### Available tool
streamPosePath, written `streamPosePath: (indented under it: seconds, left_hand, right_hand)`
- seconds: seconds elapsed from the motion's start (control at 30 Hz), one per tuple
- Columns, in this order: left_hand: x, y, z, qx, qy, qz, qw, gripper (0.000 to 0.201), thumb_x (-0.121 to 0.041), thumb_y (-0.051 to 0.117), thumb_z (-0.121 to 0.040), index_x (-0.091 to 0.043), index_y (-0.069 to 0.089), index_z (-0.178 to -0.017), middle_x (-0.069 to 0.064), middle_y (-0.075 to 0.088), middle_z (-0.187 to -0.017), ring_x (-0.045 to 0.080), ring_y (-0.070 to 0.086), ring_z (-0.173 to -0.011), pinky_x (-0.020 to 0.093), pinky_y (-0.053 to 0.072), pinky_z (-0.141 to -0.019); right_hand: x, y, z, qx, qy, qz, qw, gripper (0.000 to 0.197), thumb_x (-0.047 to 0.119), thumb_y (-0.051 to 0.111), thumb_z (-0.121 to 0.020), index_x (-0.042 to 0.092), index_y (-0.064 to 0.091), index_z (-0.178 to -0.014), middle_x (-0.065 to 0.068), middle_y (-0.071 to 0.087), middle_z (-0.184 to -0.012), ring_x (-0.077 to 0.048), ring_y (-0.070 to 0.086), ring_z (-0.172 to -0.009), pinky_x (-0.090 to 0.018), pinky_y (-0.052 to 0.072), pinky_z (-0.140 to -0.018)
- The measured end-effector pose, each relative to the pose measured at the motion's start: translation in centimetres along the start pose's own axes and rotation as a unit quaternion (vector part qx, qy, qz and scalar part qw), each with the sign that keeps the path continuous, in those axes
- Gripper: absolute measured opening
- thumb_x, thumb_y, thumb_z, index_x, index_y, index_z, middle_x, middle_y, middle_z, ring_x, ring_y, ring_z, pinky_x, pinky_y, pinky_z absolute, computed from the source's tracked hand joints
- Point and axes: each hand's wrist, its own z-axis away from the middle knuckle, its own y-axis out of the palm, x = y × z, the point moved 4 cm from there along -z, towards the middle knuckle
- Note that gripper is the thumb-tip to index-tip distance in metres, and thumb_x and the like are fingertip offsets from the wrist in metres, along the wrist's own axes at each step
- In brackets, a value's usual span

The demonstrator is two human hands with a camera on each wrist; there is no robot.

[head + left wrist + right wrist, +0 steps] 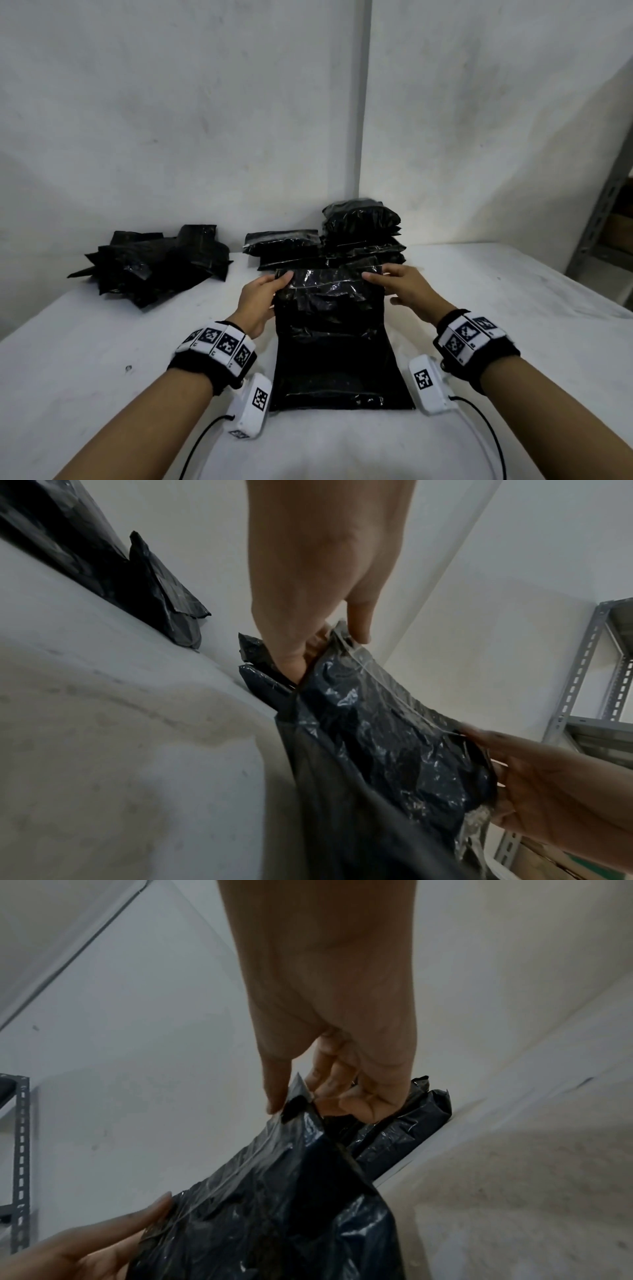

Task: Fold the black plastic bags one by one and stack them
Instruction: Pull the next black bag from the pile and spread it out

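The black plastic bag (337,342) lies flat on the white surface (513,342), its far edge pinched at the corners by the left hand (262,298) and right hand (406,287); a fold looks underway, needing that edge drawn evenly toward the near edge, then added to the folded stack (359,236)

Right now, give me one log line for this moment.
step: folding | left hand: pinches black plastic bag far-left corner | right hand: pinches far-right corner | folded stack: behind

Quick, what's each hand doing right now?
Left hand: pinching the far left corner of the crinkly black plastic bag.
Right hand: pinching its far right corner.
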Motion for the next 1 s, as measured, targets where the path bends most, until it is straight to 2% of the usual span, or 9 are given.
streamPosePath:
  seconds: [0.13, 0.27, 0.43, 0.5, 0.63, 0.73, 0.83, 0.93, 1.0]
  left_hand:
    - [0.1, -0.6, -0.5, -0.017, 0.023, 0.019, 0.999, 0.025, -0.014, 0.067, -0.087, -0.001, 0.066, -0.109, 0.009, 0.069, -0.1, 0.017, 0.066, -0.082, 0.024, 0.055, -0.069]
    - [0.0, -0.7, -0.3, -0.016, 0.024, 0.021, 0.999, 0.019, -0.007, 0.067, -0.086, -0.001, 0.068, -0.104, 0.007, 0.071, -0.091, 0.011, 0.069, -0.074, 0.018, 0.055, -0.062]
    - [-0.2, -1.2, -0.3, -0.028, 0.023, 0.026, 0.999, 0.026, -0.009, 0.071, -0.083, 0.0, 0.068, -0.107, 0.011, 0.072, -0.101, 0.02, 0.067, -0.09, 0.025, 0.053, -0.075]
    - [-0.5, -1.1, -0.1, -0.028, 0.023, 0.014, 0.999, 0.026, -0.012, 0.072, -0.082, 0.0, 0.069, -0.105, 0.012, 0.071, -0.101, 0.021, 0.065, -0.09, 0.025, 0.052, -0.075]
    - [-1.5, -0.9, 0.3, -0.068, 0.053, -0.092, 0.992, 0.01, -0.02, 0.075, -0.081, -0.015, 0.067, -0.086, -0.005, 0.064, -0.085, 0.009, 0.049, -0.064, 0.02, 0.042, -0.073]
    - [-1.8, -0.7, 0.4, -0.029, 0.018, -0.103, 0.994, 0.017, -0.021, 0.072, -0.084, -0.01, 0.069, -0.096, 0.0, 0.063, -0.089, 0.006, 0.05, -0.047, 0.014, 0.031, -0.041]
    - [-1.6, 0.0, 0.8, 0.04, -0.052, -0.034, 0.997, 0.019, -0.015, 0.06, -0.093, -0.009, 0.057, -0.11, 0.0, 0.059, -0.105, 0.012, 0.072, -0.068, 0.013, 0.02, -0.03]
    - [-1.6, 0.8, 1.3, 0.102, -0.098, 0.041, 0.989, 0.022, -0.012, 0.051, -0.098, -0.007, 0.051, -0.119, 0.004, 0.058, -0.122, 0.021, 0.072, -0.087, 0.013, 0.04, -0.035]
    - [-1.3, 0.9, 1.4, 0.12, -0.117, 0.065, 0.984, 0.015, -0.01, 0.049, -0.098, -0.008, 0.052, -0.112, 0.01, 0.06, -0.121, 0.025, 0.07, -0.091, 0.024, 0.058, -0.064]
  right_hand:
    - [0.2, -0.3, 0.1, -0.025, -0.017, -0.008, 1.0, 0.038, 0.03, 0.079, -0.078, 0.022, 0.053, -0.052, 0.009, 0.057, -0.062, -0.006, 0.057, -0.063, -0.024, 0.037, -0.064]
    - [0.4, 0.0, 0.4, -0.015, -0.01, 0.006, 1.0, 0.023, 0.027, 0.077, -0.08, 0.009, 0.075, -0.094, 0.003, 0.07, -0.082, -0.007, 0.064, -0.078, -0.028, 0.041, -0.07]
    - [0.6, -0.4, 0.3, -0.051, 0.008, -0.007, 0.999, 0.043, 0.026, 0.084, -0.073, 0.022, 0.048, -0.05, 0.008, 0.037, -0.052, -0.01, 0.036, -0.051, -0.021, 0.03, -0.051]
    - [0.4, -0.4, 0.3, -0.049, 0.013, -0.03, 0.998, 0.047, 0.021, 0.083, -0.074, 0.02, 0.043, -0.05, 0.006, 0.034, -0.053, -0.009, 0.036, -0.045, -0.021, 0.032, -0.046]
    - [0.5, 0.7, 0.6, 0.005, 0.029, -0.106, 0.994, 0.01, 0.012, 0.067, -0.089, 0.006, 0.062, -0.096, -0.009, 0.068, -0.089, -0.011, 0.071, -0.065, -0.018, 0.054, -0.055]
    - [0.9, 1.3, 0.8, 0.055, 0.061, -0.18, 0.98, 0.021, 0.007, 0.055, -0.096, -0.003, 0.053, -0.115, -0.019, 0.064, -0.111, -0.023, 0.073, -0.083, -0.023, 0.059, -0.066]
    - [1.2, 1.6, 0.9, 0.09, 0.093, -0.217, 0.967, 0.031, 0.004, 0.048, -0.099, -0.005, 0.044, -0.128, -0.023, 0.055, -0.126, -0.031, 0.072, -0.09, -0.028, 0.06, -0.067]
    - [1.0, 2.0, 0.9, 0.115, 0.117, -0.231, 0.959, 0.036, 0.005, 0.044, -0.101, -0.004, 0.041, -0.136, -0.019, 0.049, -0.137, -0.036, 0.069, -0.097, -0.033, 0.06, -0.068]
    - [0.7, 2.2, 0.9, 0.127, 0.131, -0.22, 0.958, 0.031, 0.007, 0.044, -0.101, -0.002, 0.048, -0.13, -0.015, 0.054, -0.136, -0.035, 0.067, -0.102, -0.037, 0.061, -0.075]
